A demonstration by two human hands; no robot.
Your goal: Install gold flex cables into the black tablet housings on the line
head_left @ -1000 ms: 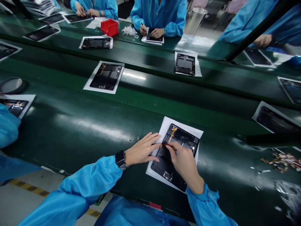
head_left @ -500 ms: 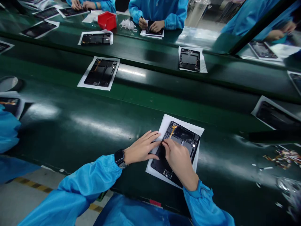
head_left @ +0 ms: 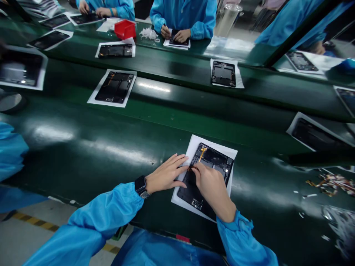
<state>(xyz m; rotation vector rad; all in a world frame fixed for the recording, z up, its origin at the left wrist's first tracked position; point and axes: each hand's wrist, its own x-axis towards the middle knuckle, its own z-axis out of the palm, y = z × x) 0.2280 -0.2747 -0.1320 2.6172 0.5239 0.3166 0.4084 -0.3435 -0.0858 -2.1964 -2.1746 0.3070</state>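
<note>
In front of me an opened tablet (head_left: 190, 187) lies at an angle on a white sheet (head_left: 181, 204), its dark inside facing up. An orange flex cable (head_left: 202, 154) runs along its upper left part. My left hand (head_left: 168, 173), fingers spread, rests along the tablet's left edge, with fingertips over the sheet. Above the tablet's middle, my right hand (head_left: 212, 188) is closed in a pinch. Its fingertips are on a small brownish flex cable (head_left: 190, 168) at the left edge, close to the left fingers. The palm covers part of the inside.
Beyond lie more opened tablets on white sheets, including one tablet (head_left: 114, 87) on the green surface (head_left: 155, 111). Loose flex cables (head_left: 331, 184) are heaped at the right. A red bin (head_left: 125, 29) stands at the far side, where co-workers' hands (head_left: 181, 36) work. A sleeve (head_left: 11, 151) shows at left.
At the far left, another tablet on a sheet has come into view. The whole view has shifted slightly. Both my hands stay at nearly the same spot on the tablet.
</note>
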